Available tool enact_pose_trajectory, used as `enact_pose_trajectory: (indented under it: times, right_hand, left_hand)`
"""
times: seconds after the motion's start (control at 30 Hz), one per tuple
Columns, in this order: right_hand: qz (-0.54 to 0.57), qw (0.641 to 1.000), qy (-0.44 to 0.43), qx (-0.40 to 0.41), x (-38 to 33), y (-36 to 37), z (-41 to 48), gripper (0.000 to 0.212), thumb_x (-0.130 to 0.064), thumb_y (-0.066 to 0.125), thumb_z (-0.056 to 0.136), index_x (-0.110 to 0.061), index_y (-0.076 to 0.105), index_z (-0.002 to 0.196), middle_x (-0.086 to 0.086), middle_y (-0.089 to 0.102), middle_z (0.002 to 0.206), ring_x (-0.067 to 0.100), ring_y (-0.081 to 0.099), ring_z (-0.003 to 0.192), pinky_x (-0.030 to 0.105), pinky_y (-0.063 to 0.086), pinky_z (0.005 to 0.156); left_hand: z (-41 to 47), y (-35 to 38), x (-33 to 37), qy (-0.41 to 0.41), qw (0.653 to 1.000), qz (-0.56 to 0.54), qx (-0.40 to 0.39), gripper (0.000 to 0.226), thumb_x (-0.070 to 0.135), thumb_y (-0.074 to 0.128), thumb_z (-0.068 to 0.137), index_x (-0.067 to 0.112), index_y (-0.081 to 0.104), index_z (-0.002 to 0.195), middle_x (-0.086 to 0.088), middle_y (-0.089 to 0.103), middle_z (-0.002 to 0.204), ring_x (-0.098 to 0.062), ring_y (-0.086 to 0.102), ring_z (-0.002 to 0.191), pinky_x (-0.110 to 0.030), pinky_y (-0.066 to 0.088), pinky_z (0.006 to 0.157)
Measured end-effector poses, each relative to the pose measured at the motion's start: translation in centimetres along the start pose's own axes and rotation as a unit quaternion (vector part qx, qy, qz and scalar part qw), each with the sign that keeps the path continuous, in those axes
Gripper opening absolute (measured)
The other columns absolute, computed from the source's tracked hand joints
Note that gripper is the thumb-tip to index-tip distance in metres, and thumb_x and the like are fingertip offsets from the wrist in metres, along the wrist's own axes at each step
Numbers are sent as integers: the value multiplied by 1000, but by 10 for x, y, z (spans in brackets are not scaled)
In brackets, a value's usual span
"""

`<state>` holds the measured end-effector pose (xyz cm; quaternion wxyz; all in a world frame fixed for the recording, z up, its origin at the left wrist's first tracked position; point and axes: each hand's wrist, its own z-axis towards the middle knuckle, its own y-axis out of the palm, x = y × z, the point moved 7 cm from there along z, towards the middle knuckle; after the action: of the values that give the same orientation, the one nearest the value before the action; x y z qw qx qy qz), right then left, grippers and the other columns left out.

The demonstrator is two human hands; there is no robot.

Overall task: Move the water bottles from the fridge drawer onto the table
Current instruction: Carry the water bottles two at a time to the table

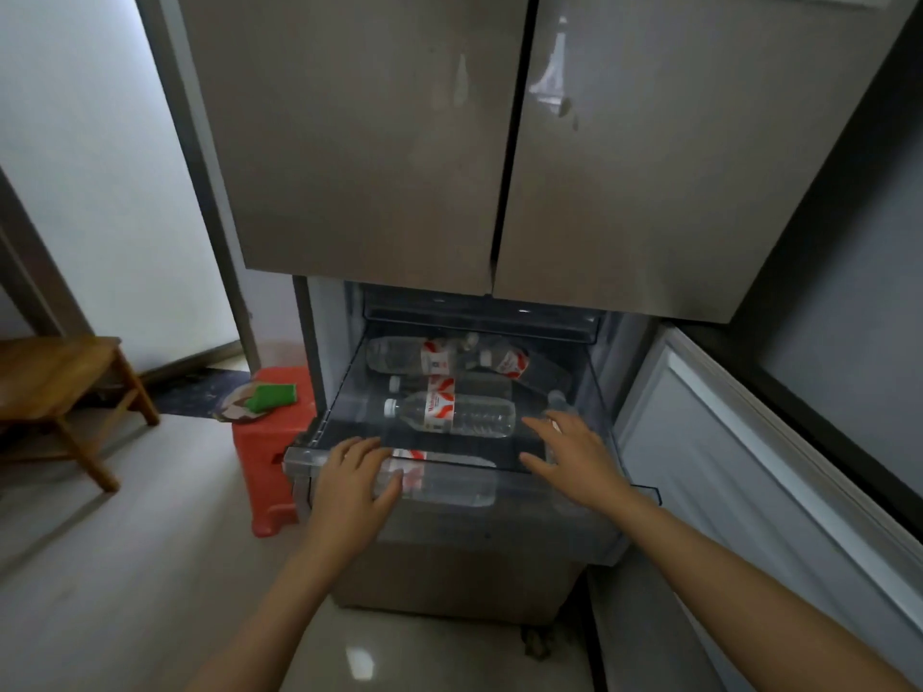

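The clear fridge drawer (pixel 549 496) is pulled out below the two upper doors. Several clear water bottles with red-and-white labels lie on their sides in it: one in the middle (pixel 449 415), one at the front (pixel 449 484), others at the back (pixel 414 354). My left hand (pixel 352 484) rests on the drawer's front rim at the left, fingers spread over the front bottle's cap end. My right hand (pixel 574 454) hovers over the drawer's right side with fingers apart, just right of the middle bottle. Neither hand holds a bottle.
The lower fridge door (pixel 749 472) stands open at the right. A red plastic stool (pixel 272 442) with a plate and a green object stands left of the drawer. A wooden table (pixel 55 377) is at the far left. Pale tiled floor lies below.
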<state>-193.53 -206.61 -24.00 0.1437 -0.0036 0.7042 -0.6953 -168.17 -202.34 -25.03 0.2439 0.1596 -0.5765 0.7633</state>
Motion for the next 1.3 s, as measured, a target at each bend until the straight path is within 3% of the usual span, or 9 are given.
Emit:
enact_pose_trajectory:
  times: [0.33, 0.6, 0.77, 1.07, 1.3]
  right_hand:
    - [-21, 995, 46, -88, 64, 50, 104, 56, -40, 50, 89, -25, 31, 140, 14, 35, 139, 31, 36, 127, 35, 34, 101]
    - [-87, 981, 110, -133, 96, 84, 138, 59, -40, 58, 85, -16, 35, 134, 18, 34, 138, 34, 36, 125, 37, 37, 101]
    - [-88, 973, 162, -139, 108, 93, 148, 65, -39, 61, 83, -15, 32, 136, 20, 34, 138, 34, 39, 124, 39, 40, 97]
    - [-153, 957, 220, -108, 116, 97, 161, 79, -45, 66, 76, -9, 28, 135, 21, 42, 133, 35, 35, 122, 38, 37, 95]
    - [-43, 975, 205, -73, 98, 91, 154, 83, -24, 69, 76, -29, 19, 142, 15, 42, 135, 34, 45, 119, 39, 42, 96]
  left_hand:
    - [58, 31, -19, -66, 995, 71, -25, 50, 41, 41, 77, 4, 71, 91, -15, 69, 96, -37, 61, 94, -48, 50, 78]
    - [76, 21, -35, -55, 993, 103, 9, 47, 41, 40, 79, 6, 71, 90, -14, 68, 99, -37, 61, 94, -48, 50, 75]
    - [82, 26, -47, -44, 995, 93, -16, 50, 44, 39, 80, 8, 70, 94, -12, 68, 102, -32, 61, 96, -44, 50, 77]
    - [81, 30, -46, -32, 992, 115, -47, 45, 43, 42, 76, 11, 72, 86, -4, 71, 89, -24, 66, 80, -34, 54, 62]
    - [81, 27, -43, -38, 992, 114, -40, 46, 46, 39, 77, 15, 72, 84, -2, 71, 86, -21, 65, 77, -30, 51, 58]
